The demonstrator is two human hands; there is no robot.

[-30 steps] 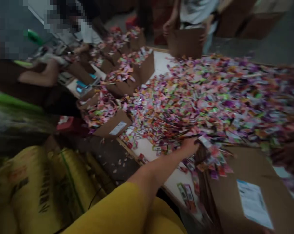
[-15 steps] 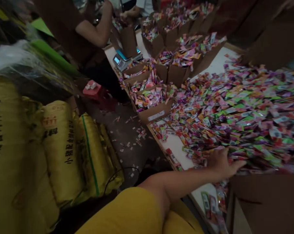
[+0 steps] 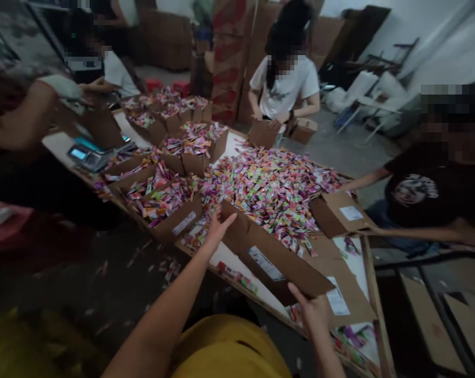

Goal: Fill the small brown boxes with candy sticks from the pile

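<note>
I hold a long brown cardboard box tilted over the table's near edge. My left hand grips its far left end, fingers up along the flap. At the near right corner my right hand is closed on the box's edge. A white label shows on the box's side. Just beyond the box lies a big pile of small colourful sachets spread over the white table.
Several open boxes filled with sachets stand at the left, beside a scale. Another box sits at the right by a person in black. A person in white handles a box at the far side. Sachets litter the floor.
My view has risen from the pile to the whole table. My left hand left the sachets and took the box's end. My right hand has come into view on the box.
</note>
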